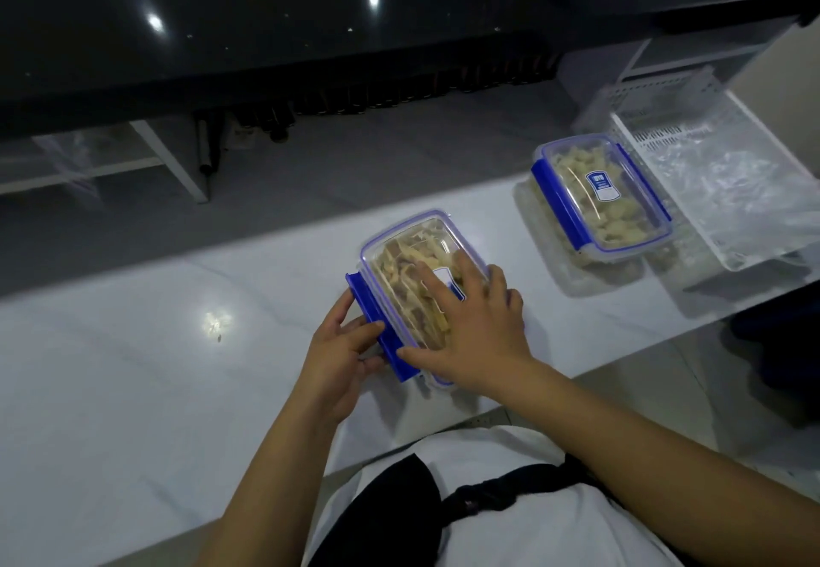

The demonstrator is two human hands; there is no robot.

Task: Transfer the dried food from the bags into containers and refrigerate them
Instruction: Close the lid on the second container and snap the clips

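Okay, head view: my right hand (475, 322) presses flat, fingers spread, on the clear rectangular blue-clipped container of dried strips (410, 282) on the white glossy counter (133, 366). My left hand (341, 353) pinches its blue side clip (381, 331). A second closed container (601, 198) sits further right, beside a white plastic basket (710, 176).

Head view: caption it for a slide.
Right hand presses the lid while left hand works the blue clip.
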